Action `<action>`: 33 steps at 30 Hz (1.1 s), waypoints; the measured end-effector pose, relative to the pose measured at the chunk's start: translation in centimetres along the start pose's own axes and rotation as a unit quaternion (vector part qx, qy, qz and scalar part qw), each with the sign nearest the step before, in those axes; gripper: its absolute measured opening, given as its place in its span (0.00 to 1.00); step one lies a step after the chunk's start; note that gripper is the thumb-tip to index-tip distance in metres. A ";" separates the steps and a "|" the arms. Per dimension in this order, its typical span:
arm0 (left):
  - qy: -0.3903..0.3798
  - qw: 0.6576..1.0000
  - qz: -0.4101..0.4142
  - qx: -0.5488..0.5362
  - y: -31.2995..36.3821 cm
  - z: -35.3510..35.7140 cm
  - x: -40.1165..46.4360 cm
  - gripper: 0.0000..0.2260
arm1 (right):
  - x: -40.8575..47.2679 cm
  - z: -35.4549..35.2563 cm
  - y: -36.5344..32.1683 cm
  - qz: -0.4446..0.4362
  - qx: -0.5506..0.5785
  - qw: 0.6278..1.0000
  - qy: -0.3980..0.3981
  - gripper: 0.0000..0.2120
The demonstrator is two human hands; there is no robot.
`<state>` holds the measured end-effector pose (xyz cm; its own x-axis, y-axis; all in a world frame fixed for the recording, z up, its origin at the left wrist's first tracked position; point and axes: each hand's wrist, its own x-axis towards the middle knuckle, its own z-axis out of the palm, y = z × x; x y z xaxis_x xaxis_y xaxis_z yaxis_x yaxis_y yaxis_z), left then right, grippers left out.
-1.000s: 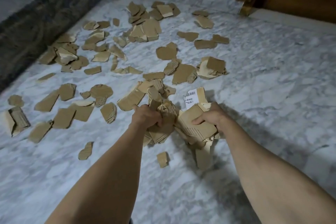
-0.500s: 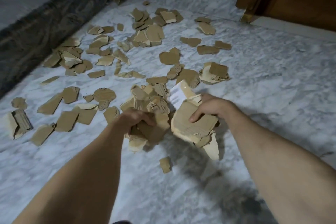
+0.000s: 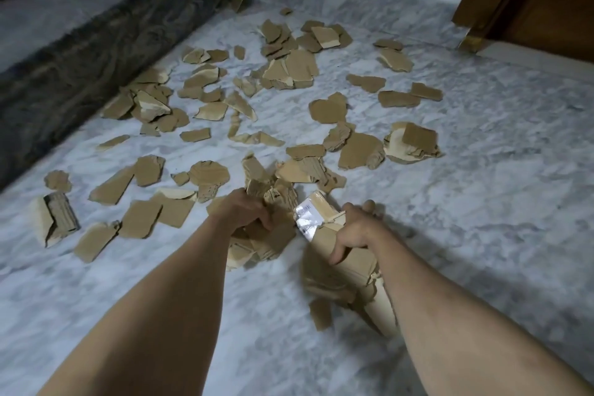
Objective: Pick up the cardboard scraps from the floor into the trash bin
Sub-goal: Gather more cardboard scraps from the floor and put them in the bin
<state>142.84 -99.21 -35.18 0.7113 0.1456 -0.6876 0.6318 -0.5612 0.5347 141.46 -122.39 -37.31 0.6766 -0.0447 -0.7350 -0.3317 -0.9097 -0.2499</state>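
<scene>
Cardboard scraps (image 3: 340, 264) in both hands

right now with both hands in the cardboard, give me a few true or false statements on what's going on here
1. The left hand grips a bunch of scraps. True.
2. The right hand is empty. False: it holds a bundle of cardboard, including a piece with a white label.
3. A trash bin stands beside the hands. False: no bin is in view.
4. Many scraps still lie on the marble floor. True.
5. A wooden door is at the upper right. True.
</scene>
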 end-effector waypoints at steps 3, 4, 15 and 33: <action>-0.010 0.997 -0.042 -0.057 -0.3 0.0 -0.4 0.15 | -0.1 -0.3 -0.3 -0.019 0.008 1.000 -0.004 0.50; -0.013 0.996 -0.047 -0.074 -0.4 0.1 -0.5 0.14 | -0.2 -0.3 -0.4 -0.024 0.014 1.000 -0.004 0.49; -0.047 0.992 -0.069 -0.092 0.7 -1.7 -4.0 0.14 | -5.7 -4.0 2.3 -0.053 0.265 0.963 -0.007 0.21; -0.275 0.941 0.076 0.184 27.7 11.8 -39.8 0.17 | -43.8 -18.6 25.0 0.107 0.510 0.831 0.198 0.17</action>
<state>128.41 -130.20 1.24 0.4542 -0.3461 -0.8209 0.3140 -0.8001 0.5111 115.77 -150.81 0.38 0.6273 -0.4757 -0.6166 -0.7194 -0.0508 -0.6927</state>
